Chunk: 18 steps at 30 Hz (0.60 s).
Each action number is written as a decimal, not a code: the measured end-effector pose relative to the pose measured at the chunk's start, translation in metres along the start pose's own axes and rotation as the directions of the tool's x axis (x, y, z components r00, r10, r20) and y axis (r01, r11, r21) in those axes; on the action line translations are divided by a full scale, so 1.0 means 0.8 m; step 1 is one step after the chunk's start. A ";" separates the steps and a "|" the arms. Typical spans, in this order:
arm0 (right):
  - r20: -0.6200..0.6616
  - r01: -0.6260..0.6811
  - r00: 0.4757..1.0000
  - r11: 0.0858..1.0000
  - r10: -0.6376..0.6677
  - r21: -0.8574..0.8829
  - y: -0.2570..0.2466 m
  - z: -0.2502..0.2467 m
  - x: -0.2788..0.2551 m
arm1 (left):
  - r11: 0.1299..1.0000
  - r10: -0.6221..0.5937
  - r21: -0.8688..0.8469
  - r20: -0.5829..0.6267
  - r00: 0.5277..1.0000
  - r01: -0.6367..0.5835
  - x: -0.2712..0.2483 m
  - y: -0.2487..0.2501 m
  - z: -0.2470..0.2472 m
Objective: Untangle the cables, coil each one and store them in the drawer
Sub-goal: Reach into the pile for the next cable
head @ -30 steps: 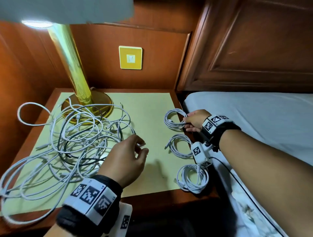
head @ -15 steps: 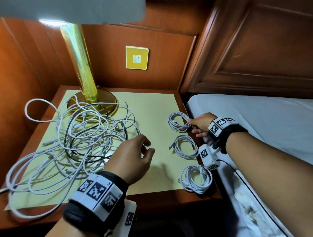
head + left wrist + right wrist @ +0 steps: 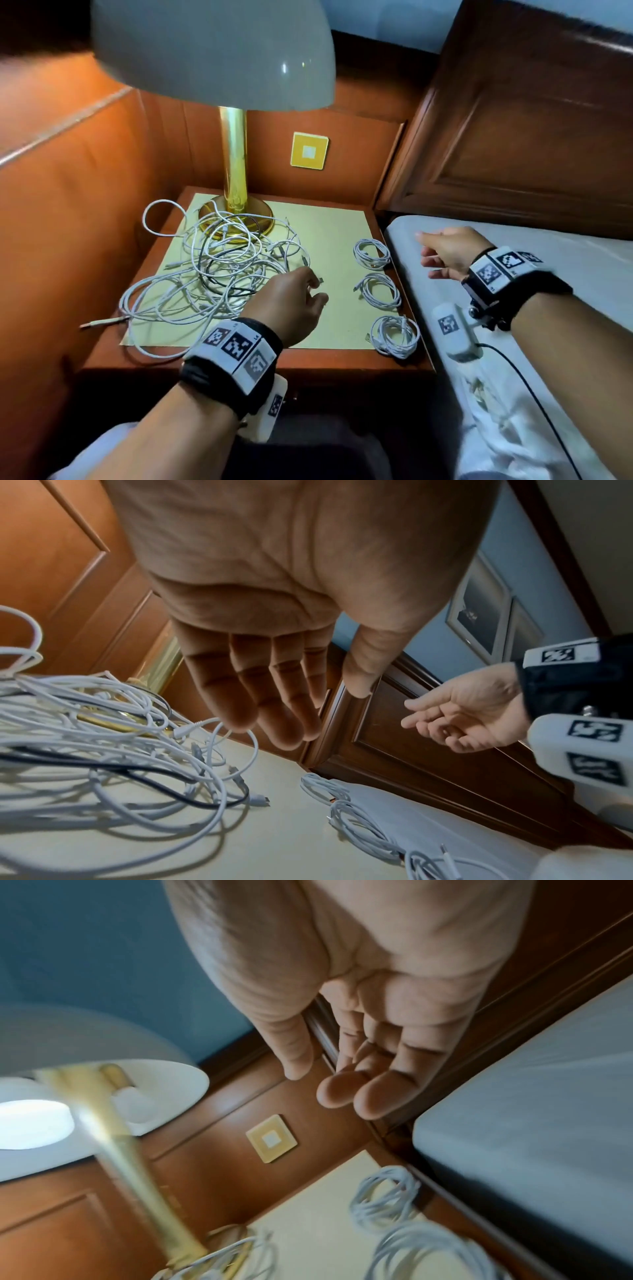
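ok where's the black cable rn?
Head view: the black cable is inside the white tangle, left half of the nightstand, before the lamp base.

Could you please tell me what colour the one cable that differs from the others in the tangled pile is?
Black cable; the head view shows it best.

Motion-blurred lamp [image 3: 113, 1150] and coiled cables [image 3: 387, 1199] in right-wrist view.

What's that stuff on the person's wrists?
Each bare forearm wears a black wristband with white square tags printed in black block patterns. A small white camera box hangs under each wrist, tagged too; a thin black cable runs from the right one.
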State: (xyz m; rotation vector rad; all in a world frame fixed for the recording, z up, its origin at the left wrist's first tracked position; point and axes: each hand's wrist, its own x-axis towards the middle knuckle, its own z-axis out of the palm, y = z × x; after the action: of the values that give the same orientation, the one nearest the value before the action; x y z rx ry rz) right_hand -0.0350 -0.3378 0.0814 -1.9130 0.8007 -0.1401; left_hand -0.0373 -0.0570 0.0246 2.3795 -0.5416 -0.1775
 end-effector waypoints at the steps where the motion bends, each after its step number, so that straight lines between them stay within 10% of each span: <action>1: 0.033 0.010 0.999 1.000 -0.011 0.025 -0.003 0.005 -0.028 | 1.000 0.001 0.003 -0.007 1.000 -0.001 -0.010 0.001 -0.003; 10: 0.233 0.018 0.972 0.994 -0.044 0.112 0.002 0.082 -0.223 | 0.992 -0.118 0.057 0.040 0.992 0.115 -0.108 -0.037 -0.011; 18: 0.278 -0.039 0.959 0.957 -0.045 0.289 0.010 0.166 -0.249 | 0.972 -0.215 0.087 -0.044 0.976 0.218 -0.137 -0.109 -0.056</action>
State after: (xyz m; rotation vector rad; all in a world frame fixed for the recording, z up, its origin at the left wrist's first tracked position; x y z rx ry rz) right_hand -0.1361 -0.1213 0.0595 -1.6079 0.5500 0.0143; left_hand -0.0951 0.0758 -0.0004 2.5244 -0.2773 -0.2118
